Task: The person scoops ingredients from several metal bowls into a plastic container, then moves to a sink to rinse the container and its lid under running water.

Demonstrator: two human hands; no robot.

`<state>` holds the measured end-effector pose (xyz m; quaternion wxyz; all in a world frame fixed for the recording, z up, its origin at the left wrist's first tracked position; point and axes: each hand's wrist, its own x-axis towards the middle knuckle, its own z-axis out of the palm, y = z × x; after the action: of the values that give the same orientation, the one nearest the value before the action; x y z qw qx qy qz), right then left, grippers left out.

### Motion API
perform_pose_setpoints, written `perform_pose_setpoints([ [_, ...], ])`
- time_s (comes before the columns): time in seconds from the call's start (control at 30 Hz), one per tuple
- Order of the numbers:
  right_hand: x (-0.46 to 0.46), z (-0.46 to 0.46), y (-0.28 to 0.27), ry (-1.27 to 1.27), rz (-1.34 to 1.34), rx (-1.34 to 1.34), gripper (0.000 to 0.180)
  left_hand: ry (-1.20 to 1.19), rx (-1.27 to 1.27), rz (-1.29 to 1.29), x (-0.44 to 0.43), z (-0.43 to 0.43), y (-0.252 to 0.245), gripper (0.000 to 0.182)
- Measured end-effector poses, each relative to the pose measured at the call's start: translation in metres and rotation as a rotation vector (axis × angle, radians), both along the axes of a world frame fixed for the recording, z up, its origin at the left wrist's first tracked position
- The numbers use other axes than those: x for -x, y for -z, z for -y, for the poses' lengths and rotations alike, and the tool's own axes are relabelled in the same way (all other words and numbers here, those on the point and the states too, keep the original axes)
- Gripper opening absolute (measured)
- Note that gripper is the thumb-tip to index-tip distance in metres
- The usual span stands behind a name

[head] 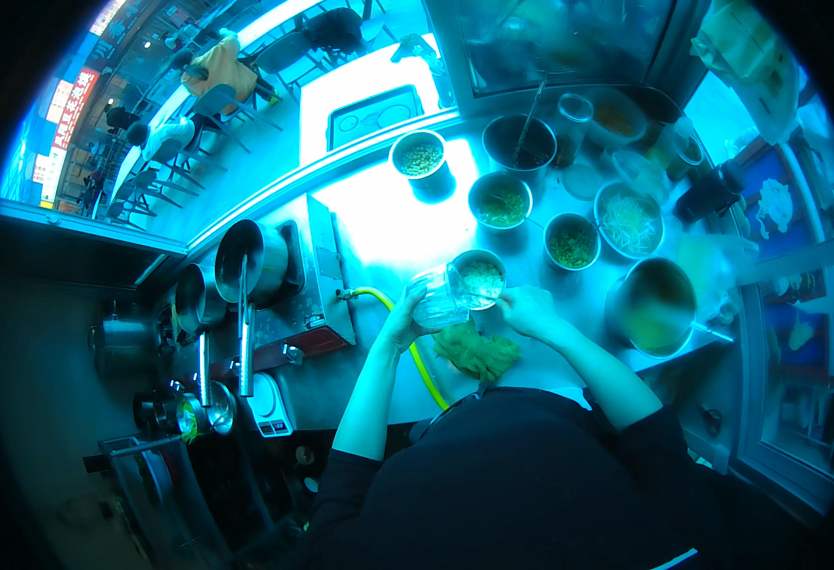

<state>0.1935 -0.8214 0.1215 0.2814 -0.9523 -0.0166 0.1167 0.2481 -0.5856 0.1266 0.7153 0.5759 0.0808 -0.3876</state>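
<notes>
My left hand point(404, 317) grips a transparent jar point(439, 301), tipped on its side with its mouth towards a round metal container point(500, 258). Pale, finely chopped food point(481, 276) fills that container. From the right, my right hand point(529, 311) pinches a thin utensil point(484, 295), whose far end reaches towards the jar's mouth; its tip is hard to make out. Just below the jar, a crumpled yellow-green cloth point(477, 353) lies on the metal counter point(381, 370).
Beyond my hands stand containers of beans point(418, 158), chopped greens point(500, 206) and pale shreds point(629, 222). A large pot point(652, 306) is at right. Leftward are a gas stove point(317, 285) with saucepans point(260, 263), a yellow hose point(420, 363) and a kitchen scale point(269, 402). People sit beyond the window.
</notes>
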Motion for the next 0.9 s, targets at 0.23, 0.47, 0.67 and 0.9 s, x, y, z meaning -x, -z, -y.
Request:
perform_pose_setpoints([
  [0.23,0.005,0.029,0.023,0.084,-0.025,-0.033,0.022,-0.118,0.004,0.071,-0.008,-0.006,0.014,0.071],
  [0.47,0.003,0.003,0.013,-0.143,0.038,-0.249,0.022,-0.051,-0.041,0.181,-0.008,-0.004,0.028,0.082],
  [0.67,-0.002,0.017,0.014,-0.023,0.06,0.073,0.023,-0.155,0.099,0.147,0.004,-0.016,0.035,0.08],
  [0.9,0.001,0.023,0.029,-0.039,0.036,0.303,0.022,-0.162,0.554,-0.039,0.034,-0.069,0.041,0.084],
])
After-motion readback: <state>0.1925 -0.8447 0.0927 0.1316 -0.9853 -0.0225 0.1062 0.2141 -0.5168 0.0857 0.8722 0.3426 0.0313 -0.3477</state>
